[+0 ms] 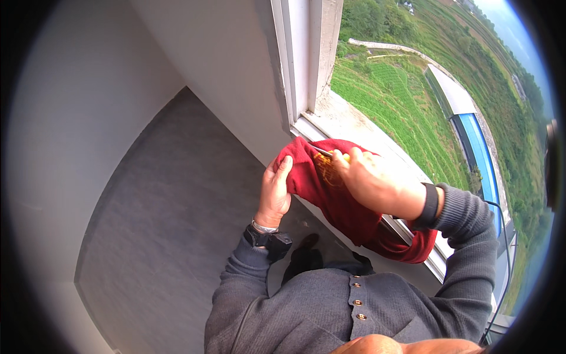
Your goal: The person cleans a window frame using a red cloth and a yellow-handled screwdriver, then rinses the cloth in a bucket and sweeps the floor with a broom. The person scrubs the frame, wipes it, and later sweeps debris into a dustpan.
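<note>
A red cloth (349, 217) that looks knitted is draped over the window sill in front of me. My left hand (275, 188) pinches its left edge, with the thumb on top and the fingers behind. A patch of loose yellow-orange threads (326, 168) shows on the cloth between my hands. My right hand (376, 181) is closed around a slender metal tool (322, 151), whose shaft points left along the cloth. A bit of yellow shows at my right fingers, perhaps its handle. The tool's tip lies against or in a fold, so its exact kind cannot be told.
An open window with a white frame (300, 57) and sill track (437, 261) stands at my right, with green fields (389, 93) far below. A pale wall (221, 66) runs beneath it to a corner above the grey floor (168, 212). A black cable (508, 261) hangs by my right arm.
</note>
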A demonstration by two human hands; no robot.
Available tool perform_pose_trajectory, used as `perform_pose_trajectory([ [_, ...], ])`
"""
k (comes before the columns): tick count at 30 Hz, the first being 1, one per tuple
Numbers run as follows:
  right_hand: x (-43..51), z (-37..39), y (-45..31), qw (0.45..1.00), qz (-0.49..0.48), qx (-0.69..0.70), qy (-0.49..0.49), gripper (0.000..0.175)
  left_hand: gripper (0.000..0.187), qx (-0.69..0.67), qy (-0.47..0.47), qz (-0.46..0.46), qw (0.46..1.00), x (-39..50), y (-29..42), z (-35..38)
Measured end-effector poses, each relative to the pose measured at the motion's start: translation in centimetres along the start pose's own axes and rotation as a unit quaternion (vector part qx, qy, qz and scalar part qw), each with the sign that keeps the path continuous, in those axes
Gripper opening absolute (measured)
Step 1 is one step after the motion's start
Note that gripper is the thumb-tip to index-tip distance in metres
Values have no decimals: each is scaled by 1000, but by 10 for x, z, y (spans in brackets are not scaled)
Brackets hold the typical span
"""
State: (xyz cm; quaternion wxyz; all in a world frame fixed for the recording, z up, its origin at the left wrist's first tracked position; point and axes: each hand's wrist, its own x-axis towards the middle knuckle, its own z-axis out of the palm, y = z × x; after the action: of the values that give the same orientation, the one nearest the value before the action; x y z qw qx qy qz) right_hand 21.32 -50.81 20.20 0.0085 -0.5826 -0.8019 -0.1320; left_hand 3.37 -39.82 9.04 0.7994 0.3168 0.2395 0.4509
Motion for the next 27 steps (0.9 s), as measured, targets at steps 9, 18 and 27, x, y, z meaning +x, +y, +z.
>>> perform_pose_trajectory([
  [9, 33, -4, -10, 996, 4, -81, -33, 33, 25, 87, -23, 33, 995, -2, 1, -3],
  [18, -20, -37, -15, 986, 1, -81, -147, 40, 21, 78, -56, -66, 993, -28, -17, -10],
  [27, 17, -48, -7, 978, 113, 127, -120, 40, 23, 33, 7, -12, 999, -15, -10, -2],
])
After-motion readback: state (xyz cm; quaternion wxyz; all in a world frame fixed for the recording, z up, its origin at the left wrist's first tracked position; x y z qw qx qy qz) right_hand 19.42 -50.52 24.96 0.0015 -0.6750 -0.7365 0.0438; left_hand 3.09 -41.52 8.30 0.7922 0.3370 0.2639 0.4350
